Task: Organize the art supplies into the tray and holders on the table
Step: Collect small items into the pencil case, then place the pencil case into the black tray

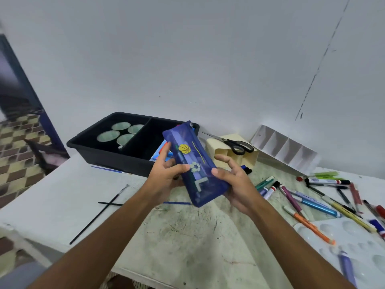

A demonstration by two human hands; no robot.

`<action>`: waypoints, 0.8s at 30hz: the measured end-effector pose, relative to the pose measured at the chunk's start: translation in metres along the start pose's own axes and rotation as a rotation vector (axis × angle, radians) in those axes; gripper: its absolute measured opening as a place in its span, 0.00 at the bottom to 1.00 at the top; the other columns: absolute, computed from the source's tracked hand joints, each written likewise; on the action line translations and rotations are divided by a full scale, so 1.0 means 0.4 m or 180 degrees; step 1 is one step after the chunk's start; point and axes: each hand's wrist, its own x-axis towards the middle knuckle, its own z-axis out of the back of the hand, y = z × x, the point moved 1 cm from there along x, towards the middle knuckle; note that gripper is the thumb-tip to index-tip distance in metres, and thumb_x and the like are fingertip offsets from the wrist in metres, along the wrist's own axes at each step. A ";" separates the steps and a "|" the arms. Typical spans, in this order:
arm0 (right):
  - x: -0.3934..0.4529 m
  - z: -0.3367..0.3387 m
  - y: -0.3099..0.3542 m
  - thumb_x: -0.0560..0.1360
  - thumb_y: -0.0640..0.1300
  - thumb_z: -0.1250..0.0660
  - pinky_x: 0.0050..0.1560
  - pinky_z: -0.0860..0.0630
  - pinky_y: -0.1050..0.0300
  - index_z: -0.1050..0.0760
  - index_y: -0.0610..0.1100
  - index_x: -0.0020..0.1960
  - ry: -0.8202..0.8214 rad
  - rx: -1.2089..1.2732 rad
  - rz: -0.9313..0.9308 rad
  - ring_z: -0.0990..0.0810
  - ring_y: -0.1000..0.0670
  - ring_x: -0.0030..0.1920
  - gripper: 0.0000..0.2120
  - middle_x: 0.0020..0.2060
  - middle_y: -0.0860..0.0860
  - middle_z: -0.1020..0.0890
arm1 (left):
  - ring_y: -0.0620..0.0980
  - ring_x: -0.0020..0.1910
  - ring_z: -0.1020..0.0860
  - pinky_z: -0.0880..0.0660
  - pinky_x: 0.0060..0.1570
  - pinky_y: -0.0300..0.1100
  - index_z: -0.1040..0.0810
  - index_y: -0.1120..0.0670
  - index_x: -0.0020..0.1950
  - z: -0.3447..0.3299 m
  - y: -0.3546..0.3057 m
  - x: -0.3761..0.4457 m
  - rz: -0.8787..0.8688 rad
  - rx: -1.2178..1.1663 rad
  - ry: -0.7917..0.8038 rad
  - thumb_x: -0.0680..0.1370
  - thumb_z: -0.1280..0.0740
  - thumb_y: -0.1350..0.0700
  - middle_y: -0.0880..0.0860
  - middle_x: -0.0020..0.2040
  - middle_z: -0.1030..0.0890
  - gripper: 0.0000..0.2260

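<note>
I hold a blue mesh pencil pouch (193,161) with ball prints above the table, tilted, its far end over the black tray (93,147). My left hand (166,172) grips its left edge with thumb on top. My right hand (231,178) holds its near right side, thumb pressed on the front and fingers spread. The tray has two compartments: round pale cups (118,132) in the left one, a blue item (160,153) in the right. A cream holder (233,155) lies on its side with black scissors (235,142) on it. A white divided holder (285,147) leans against the wall.
Several pens and markers (308,197) lie scattered at the right. A white paint palette (358,247) sits at the near right with an orange pen across it. Thin black brushes (104,209) lie on the left; a blue brush (177,203) lies under the pouch.
</note>
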 end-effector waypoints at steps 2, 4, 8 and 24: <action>0.032 -0.011 0.025 0.69 0.41 0.28 0.48 0.18 0.47 0.30 0.53 0.67 0.0335 -0.0246 -0.0181 0.16 0.43 0.47 0.28 0.53 0.42 0.16 | 0.57 0.49 0.19 0.20 0.41 0.51 0.37 0.44 0.75 0.015 -0.022 0.007 0.0139 0.0136 0.0064 0.66 0.28 0.66 0.57 0.54 0.18 0.41; 0.067 -0.026 0.043 0.68 0.42 0.27 0.52 0.19 0.43 0.32 0.57 0.69 0.0562 -0.0659 -0.0256 0.16 0.43 0.52 0.32 0.56 0.44 0.17 | 0.57 0.48 0.19 0.20 0.41 0.50 0.36 0.44 0.75 0.028 -0.046 0.012 0.0251 0.0311 0.0088 0.66 0.29 0.64 0.57 0.55 0.18 0.40; 0.140 -0.072 0.057 0.63 0.38 0.24 0.50 0.19 0.48 0.33 0.52 0.72 0.0930 -0.0881 -0.0456 0.18 0.45 0.57 0.40 0.59 0.45 0.18 | 0.56 0.48 0.18 0.20 0.42 0.51 0.37 0.46 0.75 0.063 -0.099 0.034 0.0430 0.0555 0.0070 0.67 0.29 0.65 0.56 0.56 0.18 0.39; 0.369 -0.154 -0.006 0.65 0.28 0.24 0.55 0.20 0.43 0.34 0.45 0.73 -0.0122 -0.1147 -0.0439 0.17 0.45 0.54 0.41 0.57 0.42 0.19 | 0.56 0.49 0.18 0.19 0.44 0.51 0.34 0.49 0.73 0.255 -0.181 0.321 0.1089 0.1242 0.0670 0.72 0.28 0.66 0.57 0.55 0.16 0.32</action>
